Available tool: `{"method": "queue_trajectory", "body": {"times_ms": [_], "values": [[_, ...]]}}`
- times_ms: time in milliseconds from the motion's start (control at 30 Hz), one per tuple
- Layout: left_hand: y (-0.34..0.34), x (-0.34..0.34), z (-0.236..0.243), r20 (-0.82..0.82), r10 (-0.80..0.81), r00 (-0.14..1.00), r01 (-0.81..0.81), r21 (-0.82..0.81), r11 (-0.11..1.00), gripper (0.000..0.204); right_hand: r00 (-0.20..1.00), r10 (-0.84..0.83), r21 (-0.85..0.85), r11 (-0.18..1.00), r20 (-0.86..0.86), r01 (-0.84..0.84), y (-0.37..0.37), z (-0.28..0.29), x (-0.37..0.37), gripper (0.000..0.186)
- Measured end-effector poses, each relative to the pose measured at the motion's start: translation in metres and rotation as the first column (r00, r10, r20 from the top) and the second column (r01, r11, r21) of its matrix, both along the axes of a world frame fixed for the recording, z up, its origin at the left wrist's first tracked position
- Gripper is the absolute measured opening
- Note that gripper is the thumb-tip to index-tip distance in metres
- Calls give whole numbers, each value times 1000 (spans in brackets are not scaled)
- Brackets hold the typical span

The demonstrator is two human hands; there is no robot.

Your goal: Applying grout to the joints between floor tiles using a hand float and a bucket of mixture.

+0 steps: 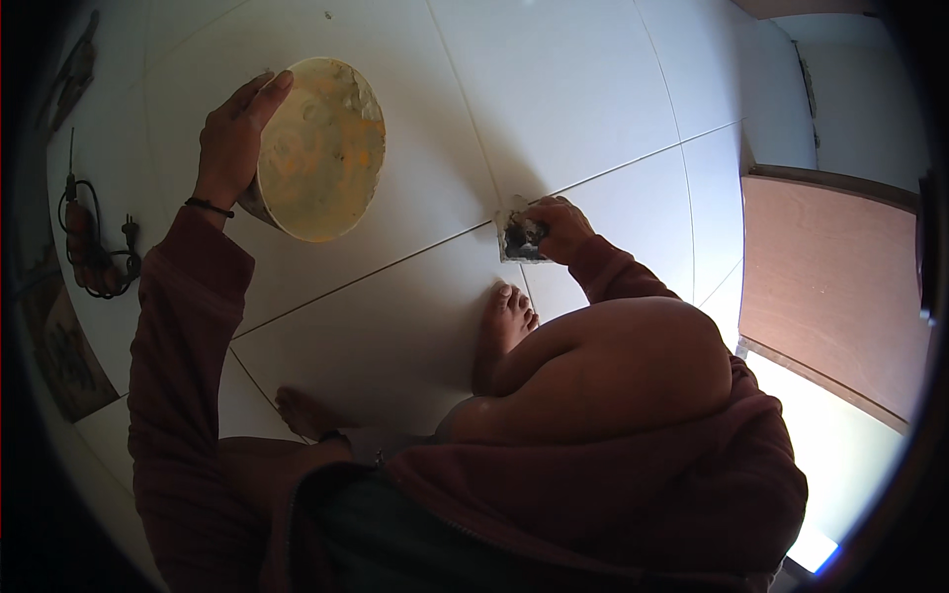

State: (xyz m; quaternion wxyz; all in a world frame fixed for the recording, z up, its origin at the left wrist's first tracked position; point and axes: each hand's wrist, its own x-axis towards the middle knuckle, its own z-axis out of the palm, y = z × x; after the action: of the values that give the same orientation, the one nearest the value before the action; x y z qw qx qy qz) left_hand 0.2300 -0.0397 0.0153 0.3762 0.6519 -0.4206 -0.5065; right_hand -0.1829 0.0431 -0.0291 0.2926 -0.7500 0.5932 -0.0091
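Note:
My left hand (233,133) grips the left rim of a round, cream-yellow tub (324,158), with the thumb along its edge. The tub is tilted, and pale smears and crusted residue show on its face. Lower and to the right, my right hand (561,227) is closed around a flat, square-edged scraper (518,240), dark in the middle with whitish residue on it. The scraper is down at the white tiled floor (583,69), close to a joint between tiles and just beyond my bare foot (508,314). Part of its grip is hidden by my fingers.
A reddish-brown electrical item with a coiled black cord and plug (99,242) lies at the far left. Below it is a brown board (67,346) with dark marks. A brown wooden panel (830,287) stands on the right, beside a brightly lit gap.

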Motion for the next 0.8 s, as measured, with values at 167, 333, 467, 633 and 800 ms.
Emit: {"method": "queue_trajectory", "body": {"times_ms": [167, 333, 467, 633, 800], "values": [[1, -7, -4, 231, 3, 973, 8, -45, 999, 61, 991, -136, 286, 950, 13, 126, -13, 0, -29, 43], [4, -1, -9, 65, 32, 997, -31, -26, 999, 59, 997, 37, 322, 947, -62, -15, -10, -2, -44, 44], [-1, -5, 0, 85, 15, 996, -14, -21, 1000, 57, 997, -23, -111, 994, -69, 15, -7, -12, -49, 45], [-1, -3, -5, 61, 14, 998, -11, -37, 999, 57, 996, -91, 42, 995, 19, 90, -12, -5, -55, 44], [2, -4, -6, 159, 15, 987, -9, -40, 999, 56, 997, -32, 308, 950, -76, 54, -4, -3, -57, 47]]}}
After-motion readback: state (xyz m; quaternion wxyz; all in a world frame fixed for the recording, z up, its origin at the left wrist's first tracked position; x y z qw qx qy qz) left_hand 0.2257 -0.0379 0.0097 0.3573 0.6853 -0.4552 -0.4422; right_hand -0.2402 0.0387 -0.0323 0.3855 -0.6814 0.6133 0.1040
